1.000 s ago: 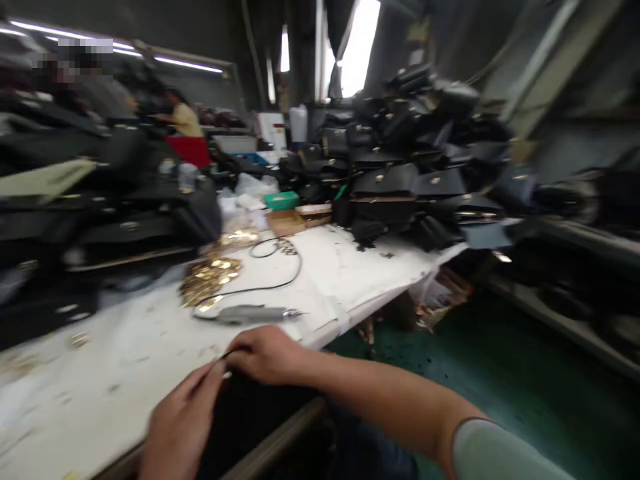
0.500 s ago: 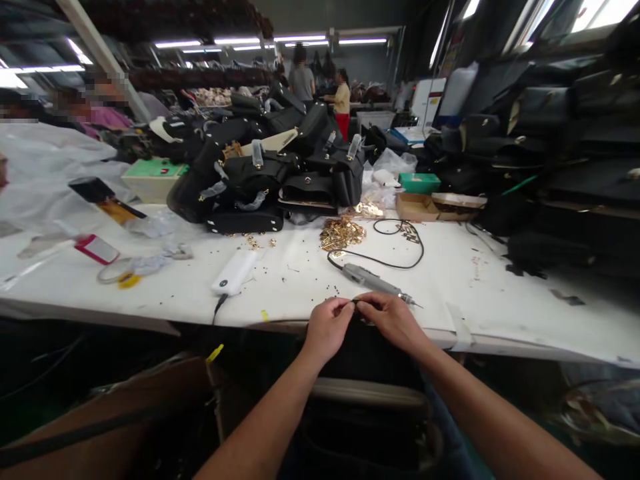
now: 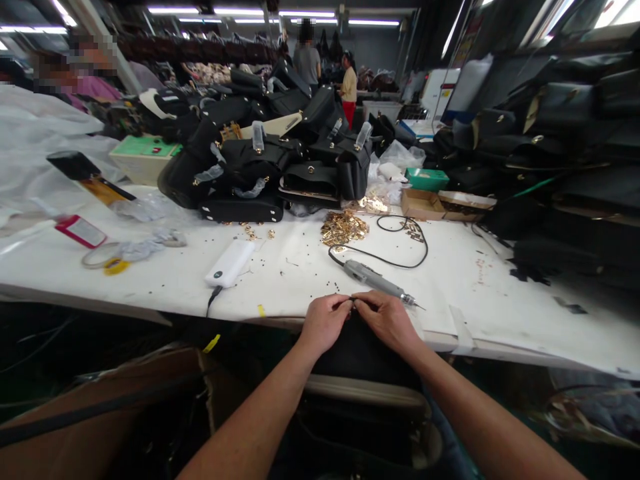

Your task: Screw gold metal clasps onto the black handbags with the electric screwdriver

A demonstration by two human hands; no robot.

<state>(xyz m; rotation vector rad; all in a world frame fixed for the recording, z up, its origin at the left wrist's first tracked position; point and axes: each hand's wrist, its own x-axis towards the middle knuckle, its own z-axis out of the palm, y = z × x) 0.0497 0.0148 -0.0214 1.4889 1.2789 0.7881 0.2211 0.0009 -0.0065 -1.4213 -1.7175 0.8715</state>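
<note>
Bare table [image 3: 295,267] between power bank [image 3: 230,263] and corded tool [image 3: 376,284]; bags [image 3: 280,167] block farther back.

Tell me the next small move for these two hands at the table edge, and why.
Probably free the right hand and pick up the corded hand tool lying just beyond it on the table. It and the left hand pinch one spot on the top edge of the black bag, and the tool is the nearest thing. What sits between the fingers is too small to tell.
</note>
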